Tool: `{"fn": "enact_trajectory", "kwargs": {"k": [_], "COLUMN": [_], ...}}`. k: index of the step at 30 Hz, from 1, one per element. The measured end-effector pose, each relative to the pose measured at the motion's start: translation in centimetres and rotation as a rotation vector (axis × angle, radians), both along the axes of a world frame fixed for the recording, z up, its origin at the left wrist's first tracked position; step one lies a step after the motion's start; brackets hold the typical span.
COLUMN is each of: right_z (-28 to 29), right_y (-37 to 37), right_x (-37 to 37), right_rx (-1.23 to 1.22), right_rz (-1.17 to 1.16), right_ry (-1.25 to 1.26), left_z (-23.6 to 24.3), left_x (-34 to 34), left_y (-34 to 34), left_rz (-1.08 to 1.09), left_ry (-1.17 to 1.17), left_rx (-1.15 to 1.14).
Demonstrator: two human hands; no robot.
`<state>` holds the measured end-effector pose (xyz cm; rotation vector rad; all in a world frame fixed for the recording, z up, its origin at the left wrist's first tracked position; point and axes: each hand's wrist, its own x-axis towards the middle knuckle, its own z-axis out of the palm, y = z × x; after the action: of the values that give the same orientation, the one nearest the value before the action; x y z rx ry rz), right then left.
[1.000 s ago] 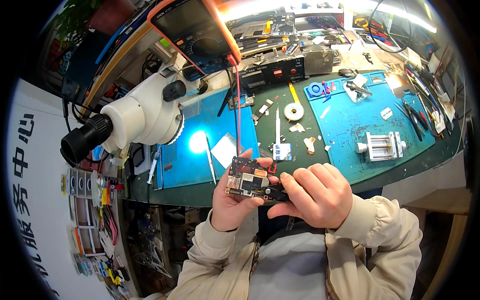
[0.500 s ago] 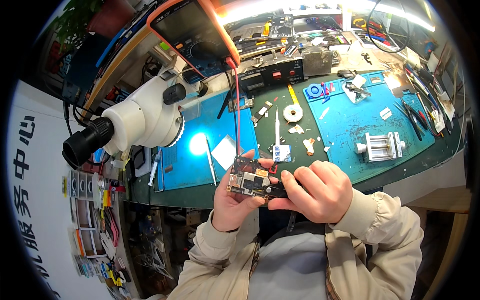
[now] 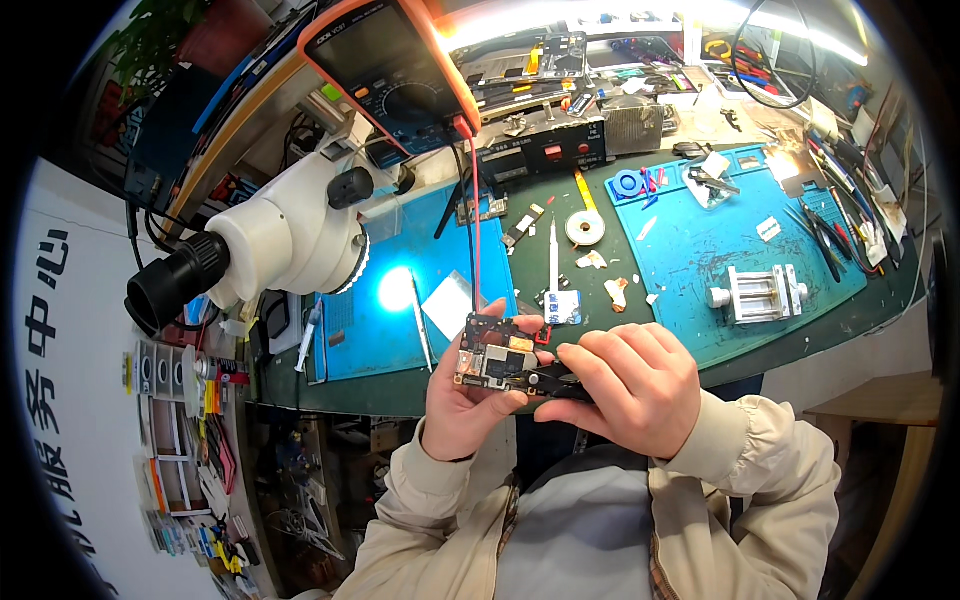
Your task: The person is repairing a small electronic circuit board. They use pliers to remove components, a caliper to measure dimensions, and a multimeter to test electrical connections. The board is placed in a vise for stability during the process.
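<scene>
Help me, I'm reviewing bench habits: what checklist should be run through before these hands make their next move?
1. Circuit board gripped: ok, between thumb and fingers of the left hand.
2. Black pivoted tool gripped: ok, in the right hand.
3. Tool tips correctly placed: cannot tell, too small here.
4. Red lead clear of the board: cannot tell, its lower end is unclear near the left hand.
5. Microscope clear of both hands: ok, it stands off to the left.
6. Loose scraps cleared: not ok, some lie on the green surface.

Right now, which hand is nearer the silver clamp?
Right. The right hand is below and left of the silver clamp in the picture; the left hand is farther left.
</scene>
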<state>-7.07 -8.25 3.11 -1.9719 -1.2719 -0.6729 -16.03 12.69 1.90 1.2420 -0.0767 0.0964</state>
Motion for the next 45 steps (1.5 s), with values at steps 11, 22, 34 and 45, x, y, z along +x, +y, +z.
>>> {"fn": "enact_trajectory", "kwargs": {"k": [11,22,34,45], "right_z": [0.1,-0.5,0.3,0.8], "right_y": [-0.4,-0.4,-0.4,-1.2], "right_x": [0.1,0.2,-0.3,-0.1], "right_rx": [-0.023,0.008,0.009,0.164], "right_rz": [0.021,-0.009,-0.005,-0.043], "right_ry": [-0.009,-0.128,0.0,0.255], "left_z": [-0.1,-0.2,0.3,0.2], "left_x": [-0.1,-0.1,-0.1,0.0], "left_y": [0.1,-0.1,-0.1,0.0], "left_rz": [-0.052,-0.053,-0.024,0.067], "left_ry": [0.002,0.006,-0.007,-0.106], "left_rx": [0.039,0.021,0.003,0.056]}}
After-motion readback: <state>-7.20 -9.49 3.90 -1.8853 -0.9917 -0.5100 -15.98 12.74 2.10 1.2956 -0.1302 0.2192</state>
